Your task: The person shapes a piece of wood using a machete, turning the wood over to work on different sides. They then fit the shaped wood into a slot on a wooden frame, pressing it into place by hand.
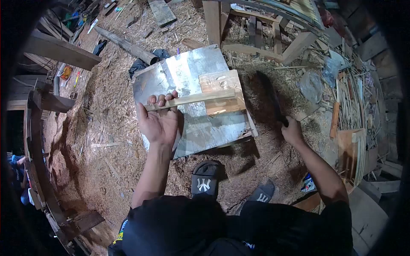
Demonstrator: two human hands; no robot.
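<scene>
My left hand (158,121), palm up, has its fingers curled round one end of a thin wooden strip (196,99). The strip points right, over a pale wood block (222,81) that lies on a worn grey board (149,87). Off to the right, my right hand (292,131) is closed round the handle of a machete (271,96). Its dark blade points up and away from me, to the right of the board, over the shavings.
Wood shavings (106,170) cover the ground. A round pole (128,46) lies beyond the board, and a wooden frame (252,50) stands at the back right. Thin offcuts (352,102) and a plastic bag (311,86) lie to the right. Sandals (205,179) show below the board.
</scene>
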